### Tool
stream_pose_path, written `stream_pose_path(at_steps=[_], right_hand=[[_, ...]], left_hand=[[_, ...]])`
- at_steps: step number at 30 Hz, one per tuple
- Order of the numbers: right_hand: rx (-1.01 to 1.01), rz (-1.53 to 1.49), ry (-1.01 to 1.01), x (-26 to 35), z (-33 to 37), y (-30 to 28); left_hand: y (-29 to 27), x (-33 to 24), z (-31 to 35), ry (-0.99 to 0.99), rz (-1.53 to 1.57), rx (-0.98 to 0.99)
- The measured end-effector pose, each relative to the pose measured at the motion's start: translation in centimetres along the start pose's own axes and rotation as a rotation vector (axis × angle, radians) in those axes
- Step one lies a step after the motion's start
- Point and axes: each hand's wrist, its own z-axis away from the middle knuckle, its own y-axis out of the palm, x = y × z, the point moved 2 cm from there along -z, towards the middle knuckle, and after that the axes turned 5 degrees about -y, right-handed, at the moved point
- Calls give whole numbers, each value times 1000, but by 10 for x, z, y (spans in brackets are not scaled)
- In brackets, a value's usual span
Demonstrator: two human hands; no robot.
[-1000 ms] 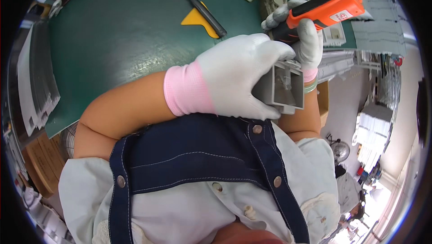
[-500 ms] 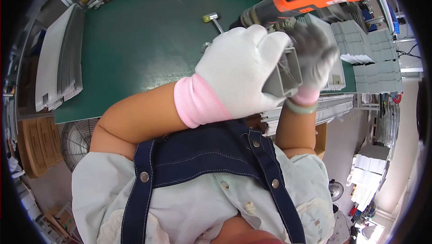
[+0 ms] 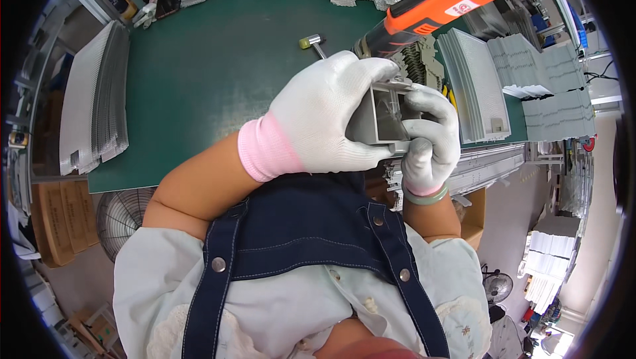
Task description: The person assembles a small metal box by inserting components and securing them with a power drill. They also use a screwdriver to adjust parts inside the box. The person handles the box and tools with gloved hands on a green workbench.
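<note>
Green desk [image 3: 205,61], wire-guarded fan [image 3: 124,216] nearby; grey boxy part [image 3: 377,117] (hollow, open-ended), left fingers [image 3: 368,156] clasping it; right fingers [image 3: 434,104] curl alongside, though I cannot tell their grip.

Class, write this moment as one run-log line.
left white-gloved hand: holding hollow grey box-shaped part; right white-gloved hand: curled at its open end; orange-and-black power tool: beyond both hands, unheld

A pale wall [image 3: 605,180] borders the grayish floor [image 3: 502,216].
</note>
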Motion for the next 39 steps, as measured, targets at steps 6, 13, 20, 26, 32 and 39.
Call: stream_pose_path(at_steps=[6,13,20,26,32,39], right_hand=[[52,49,64,-14,-9,14],[-9,146,-52,13,-15,9],[6,171,-100,-3,-10,15],[12,204,-107,-3,-16,16],[14,205,-97,-11,-12,15],[-2,345,-92,-16,-18,21]], left_hand=[[5,29,-4,-4,-24,-12],[-4,3,5,-20,-61,18],[1,23,2,-63,2,47],[3,22,3,-71,-13,-1],[4,26,1,-135,37,63],[10,36,-5,-37,-45,-12]])
